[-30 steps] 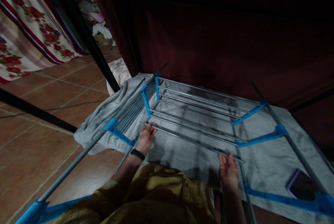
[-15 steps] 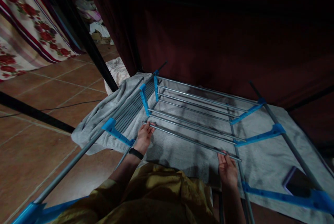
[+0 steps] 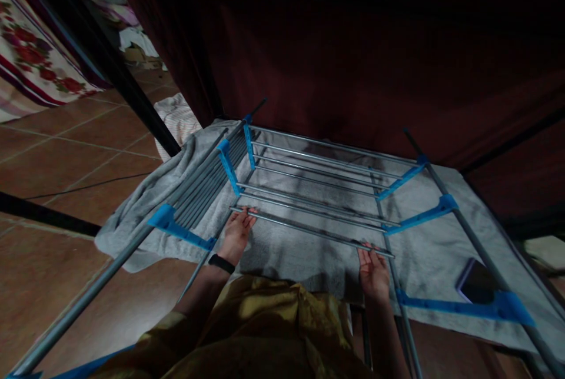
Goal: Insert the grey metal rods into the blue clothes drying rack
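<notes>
A: Where is the loose rod [image 3: 304, 229] being held?

B: Over the blanket [image 3: 428, 261], near its front edge and roughly along it. The rack [image 3: 479, 249] is stood across the blanket, and its fixed bars [image 3: 309, 198] are seen just beyond the rod, towards the back edge.

A: And the fingers?

B: By the left hand [image 3: 237, 233], the rod is pinched near its left end. By the right hand [image 3: 374, 273], turned palm up, it is gripped near the other end, with a short tip left bare.

A: Which step is in hand, then?

B: The rod is apparently being lined up with the rack; neither end is seen seated in a blue bracket [image 3: 419, 218].

A: What is called for by the next move?

B: Both ends should probably be steered together and kept level, so that the neighbouring bars are not knocked. The phone [image 3: 475, 281], near the blanket's front right corner, can be left alone.
</notes>
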`<state>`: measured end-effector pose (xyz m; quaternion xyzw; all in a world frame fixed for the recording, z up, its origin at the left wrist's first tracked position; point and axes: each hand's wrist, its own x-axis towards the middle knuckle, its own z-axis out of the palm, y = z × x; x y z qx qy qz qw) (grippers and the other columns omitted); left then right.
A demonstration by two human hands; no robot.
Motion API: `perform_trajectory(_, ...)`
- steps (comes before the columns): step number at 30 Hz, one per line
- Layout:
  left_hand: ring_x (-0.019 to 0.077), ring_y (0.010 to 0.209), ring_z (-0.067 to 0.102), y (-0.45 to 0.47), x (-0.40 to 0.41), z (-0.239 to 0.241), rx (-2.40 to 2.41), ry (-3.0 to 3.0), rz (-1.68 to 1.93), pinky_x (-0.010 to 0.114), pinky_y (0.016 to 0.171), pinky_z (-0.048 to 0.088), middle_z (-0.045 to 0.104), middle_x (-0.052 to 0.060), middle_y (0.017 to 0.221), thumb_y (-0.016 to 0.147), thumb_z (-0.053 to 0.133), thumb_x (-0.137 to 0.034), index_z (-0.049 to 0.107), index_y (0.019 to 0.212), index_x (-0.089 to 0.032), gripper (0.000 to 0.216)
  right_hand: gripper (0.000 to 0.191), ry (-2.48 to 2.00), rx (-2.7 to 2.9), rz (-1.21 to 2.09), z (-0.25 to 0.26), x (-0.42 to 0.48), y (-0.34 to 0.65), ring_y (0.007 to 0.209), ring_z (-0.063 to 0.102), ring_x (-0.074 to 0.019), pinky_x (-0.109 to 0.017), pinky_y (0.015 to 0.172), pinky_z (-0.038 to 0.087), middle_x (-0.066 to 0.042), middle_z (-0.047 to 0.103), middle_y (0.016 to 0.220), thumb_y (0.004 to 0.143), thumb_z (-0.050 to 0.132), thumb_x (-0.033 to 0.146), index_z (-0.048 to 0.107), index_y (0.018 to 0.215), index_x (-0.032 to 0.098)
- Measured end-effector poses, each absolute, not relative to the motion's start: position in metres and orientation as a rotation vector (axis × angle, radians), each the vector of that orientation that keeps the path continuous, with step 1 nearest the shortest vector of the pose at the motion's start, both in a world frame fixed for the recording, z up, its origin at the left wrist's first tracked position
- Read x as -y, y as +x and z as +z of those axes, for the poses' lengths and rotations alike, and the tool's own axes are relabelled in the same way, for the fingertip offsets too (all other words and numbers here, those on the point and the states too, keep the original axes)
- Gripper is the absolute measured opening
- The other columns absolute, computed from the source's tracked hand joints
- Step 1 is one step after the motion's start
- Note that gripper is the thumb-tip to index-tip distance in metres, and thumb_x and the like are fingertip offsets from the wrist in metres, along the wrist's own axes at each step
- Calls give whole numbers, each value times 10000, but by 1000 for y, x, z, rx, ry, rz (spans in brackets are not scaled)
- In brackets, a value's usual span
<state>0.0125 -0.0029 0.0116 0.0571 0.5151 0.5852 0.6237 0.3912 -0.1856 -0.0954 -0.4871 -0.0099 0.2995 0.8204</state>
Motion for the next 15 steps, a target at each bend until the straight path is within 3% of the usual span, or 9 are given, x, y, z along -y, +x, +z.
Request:
perform_trajectory(3,128,739,798,16,6,9,-1147,140,1316,240,828,637,813,46,858,1071,646,-33,710,912,-177,224,269,-1019,19,642,-95,185,390,1012,836,-214,-489,1165,636,4,847,953,716,967,209,713,782,266)
perform_trajectory(9,149,778,823,25,15,7,-1097,162,1234,249,836,651,836,44,884,976,750,-7,712,962,-183,181,264,-981,-8,673,-93,184,389,1024,835,-221,-490,1169,629,7,852,958,747,950,170,707,784,265)
perform_trajectory(15,159,810,832,39,26,8,-1073,255,1184,271,859,663,841,38,895,890,836,-20,681,860,-199,238,215,-1008,-8,677,-91,183,389,1110,820,-255,-532,1226,579,-9,844,957,755,921,203,726,816,270)
